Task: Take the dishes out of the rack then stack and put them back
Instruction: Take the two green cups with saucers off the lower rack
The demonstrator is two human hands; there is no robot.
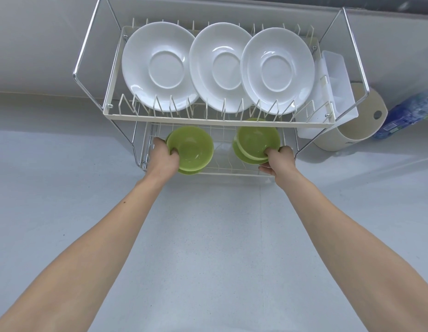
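Pale grey countertop (208,248) runs back to a plain light wall, and a two-tier wire dish rack (215,119) stands on it. Seen from the head camera, three white plates (220,68) stand on edge in the upper tier, overlapping left to right. On the lower tier, the left hand (163,158) grips the rim of a green bowl (191,149), thumb inside, with another green rim showing just beneath it. The right hand (278,161) pinches the rim of a second green bowl (256,138), which sits over further green dishes. A white plastic cutlery holder (335,92) hangs on the rack's right end. Behind it stand a cream container (359,130) and a blue-labelled bottle (409,111); its print is too blurred to read.
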